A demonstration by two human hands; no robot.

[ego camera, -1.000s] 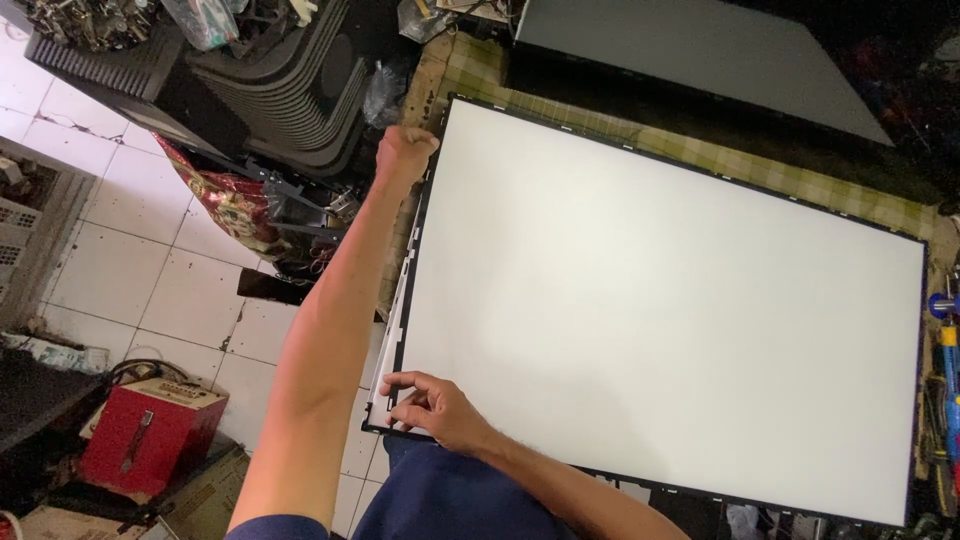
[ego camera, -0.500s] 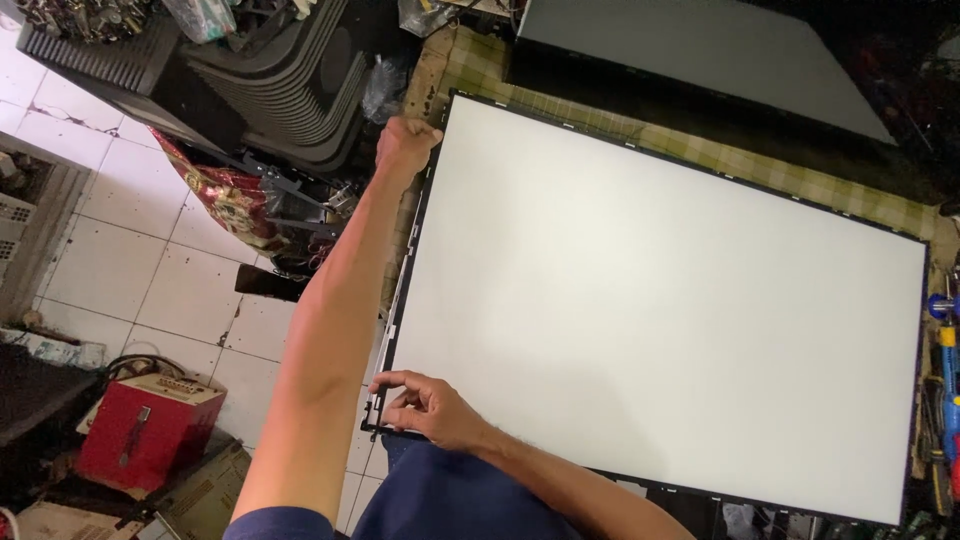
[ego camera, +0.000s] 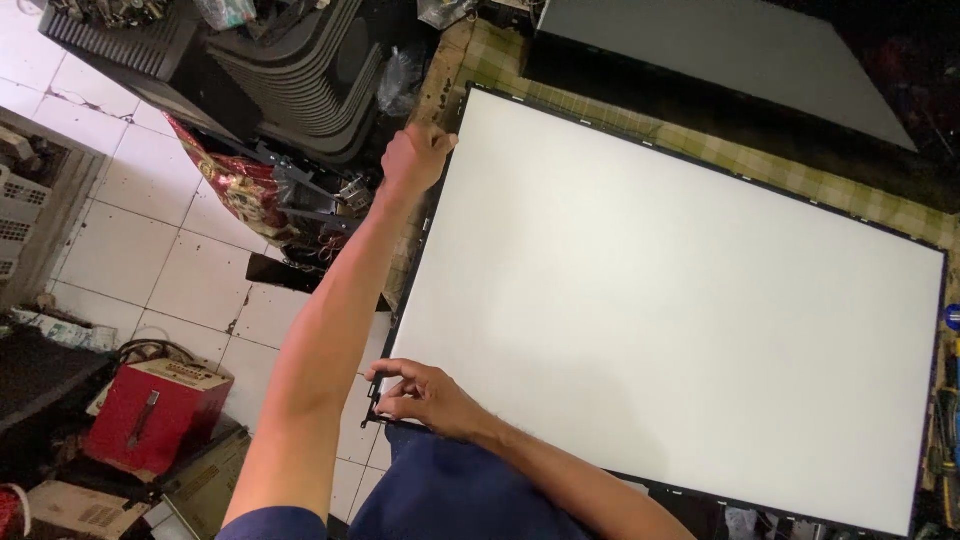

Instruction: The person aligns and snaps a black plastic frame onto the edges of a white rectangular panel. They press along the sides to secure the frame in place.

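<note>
Little has shifted over the past second: both hands keep their places on the short left edge of the large white panel [ego camera: 680, 300], and only the near fingers have crept slightly along the corner. The left hand [ego camera: 412, 158], arm stretched out, is curled shut over the far end of that edge, close to the panel's far corner, fingers folded around the dark frame. The right hand [ego camera: 425, 395] pinches the near corner, its fingertips [ego camera: 385, 372] bent and closed on the thin black border, with the white sheet lying just past them toward the right. The panel rests flat on a checked cloth [ego camera: 500, 62] covering the bench, its long sides running away to the right. A second grey panel [ego camera: 730, 50] lies beyond it at the top. Down on the tiled floor [ego camera: 130, 230] to the left stand a red metal box [ego camera: 155, 410] and stacked black television casings [ego camera: 290, 70].
</note>
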